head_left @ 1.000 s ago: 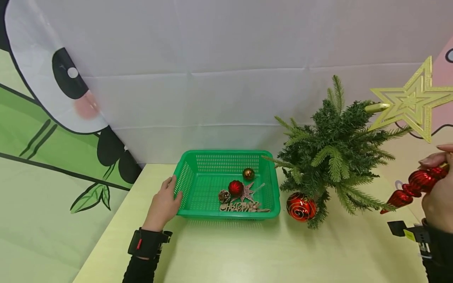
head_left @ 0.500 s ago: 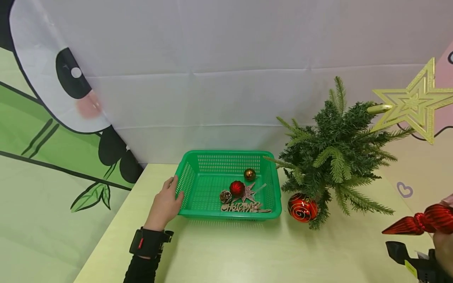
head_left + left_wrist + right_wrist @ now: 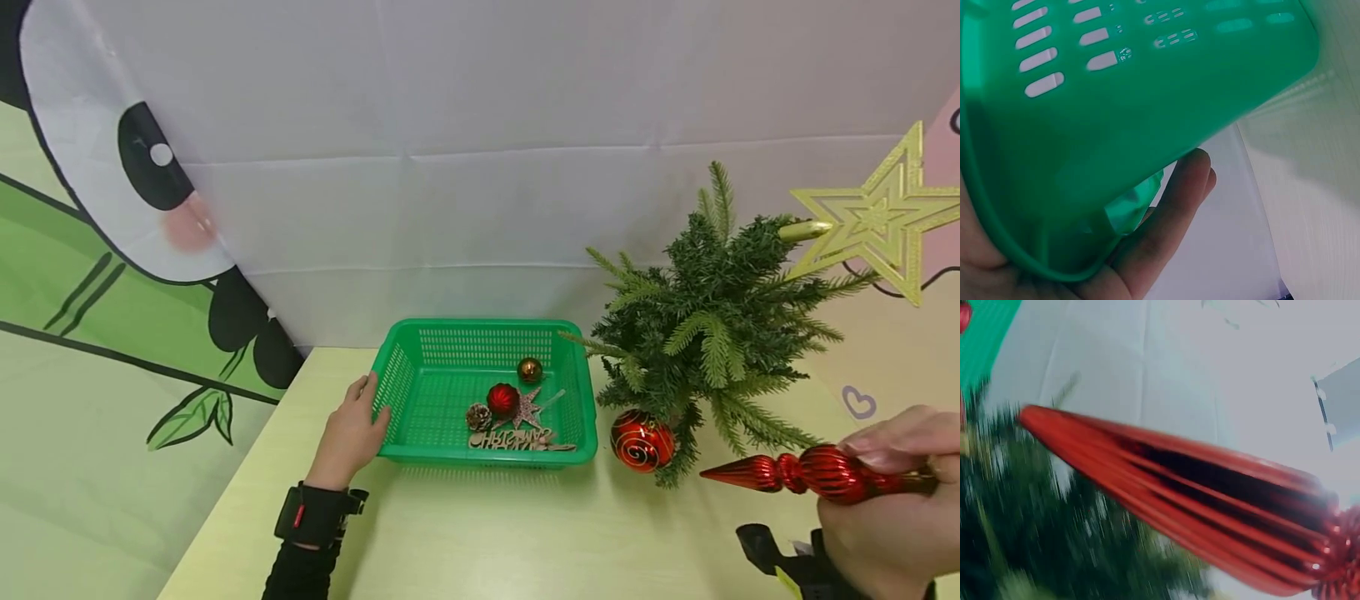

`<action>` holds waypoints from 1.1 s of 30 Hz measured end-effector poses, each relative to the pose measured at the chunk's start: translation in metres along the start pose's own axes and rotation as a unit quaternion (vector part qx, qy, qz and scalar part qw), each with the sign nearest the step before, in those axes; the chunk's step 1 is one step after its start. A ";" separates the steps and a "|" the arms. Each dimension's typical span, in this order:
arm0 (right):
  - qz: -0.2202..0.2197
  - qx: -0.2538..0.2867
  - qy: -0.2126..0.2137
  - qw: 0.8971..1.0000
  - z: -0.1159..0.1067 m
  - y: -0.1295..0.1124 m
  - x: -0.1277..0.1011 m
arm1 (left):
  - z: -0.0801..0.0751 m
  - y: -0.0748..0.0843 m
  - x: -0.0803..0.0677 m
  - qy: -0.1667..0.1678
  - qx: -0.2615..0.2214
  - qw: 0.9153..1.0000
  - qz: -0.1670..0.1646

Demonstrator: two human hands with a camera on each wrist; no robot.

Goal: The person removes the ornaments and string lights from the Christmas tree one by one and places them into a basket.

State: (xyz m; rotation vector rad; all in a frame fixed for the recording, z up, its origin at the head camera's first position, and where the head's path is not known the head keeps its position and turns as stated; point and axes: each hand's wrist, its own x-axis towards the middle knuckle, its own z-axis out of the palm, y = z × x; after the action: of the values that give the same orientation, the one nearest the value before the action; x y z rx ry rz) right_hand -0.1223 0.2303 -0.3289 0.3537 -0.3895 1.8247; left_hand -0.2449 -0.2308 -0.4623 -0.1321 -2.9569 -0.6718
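My right hand [image 3: 892,500] grips a shiny red spindle-shaped Christmas ornament [image 3: 828,473], ribbed and pointed, with its tip toward the left. In the right wrist view the ornament's tapered end [image 3: 1172,494] crosses in front of blurred branches. A small Christmas tree [image 3: 712,333] stands just beyond this hand. It carries a gold star [image 3: 873,215] on top and a red ball with gold swirls [image 3: 642,442] low on its left side. My left hand [image 3: 351,433] holds the left rim of a green plastic basket [image 3: 487,456]; its fingers [image 3: 1172,206] reach along the outside in the left wrist view.
Inside the basket lie a red ball [image 3: 502,401], a small brown-gold ball [image 3: 529,370], a pinecone [image 3: 478,417], a glittery star [image 3: 527,408] and a wooden letter cutout [image 3: 512,439]. A printed cloth [image 3: 487,208] hangs behind the pale table [image 3: 480,533].
My right hand has dropped beside the tree, then swung left with the red ornament, now in front of the tree's lower right branches. The left hand stays at the basket.
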 end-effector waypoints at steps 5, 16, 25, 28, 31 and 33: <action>-0.057 -0.012 -0.022 0.998 0.022 0.019 -0.039 | 0.002 -0.001 0.000 -0.003 -0.001 1.000 -0.003; -0.124 -0.041 -0.183 0.974 0.022 0.073 -0.111 | 0.002 0.000 0.000 0.000 -0.004 1.000 -0.002; -0.125 -0.236 -0.384 0.884 -0.023 0.121 -0.146 | 0.002 -0.001 0.001 -0.007 -0.001 1.000 -0.010; -0.092 -0.260 -0.421 0.864 -0.041 0.131 -0.154 | 0.002 -0.001 0.000 -0.006 0.002 1.000 -0.007; -0.034 -0.284 -0.438 0.852 -0.053 0.136 -0.159 | 0.001 0.000 0.001 -0.004 0.004 1.000 -0.004; 0.026 -0.311 -0.437 0.844 -0.058 0.137 -0.163 | 0.001 0.000 0.001 -0.002 0.004 1.000 -0.004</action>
State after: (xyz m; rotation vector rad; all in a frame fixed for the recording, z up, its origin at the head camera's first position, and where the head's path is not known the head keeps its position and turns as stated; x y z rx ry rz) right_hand -0.2115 0.0793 -0.4628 0.7031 -1.5895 1.3784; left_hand -0.2462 -0.2303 -0.4630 -0.1202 -2.9644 -0.6618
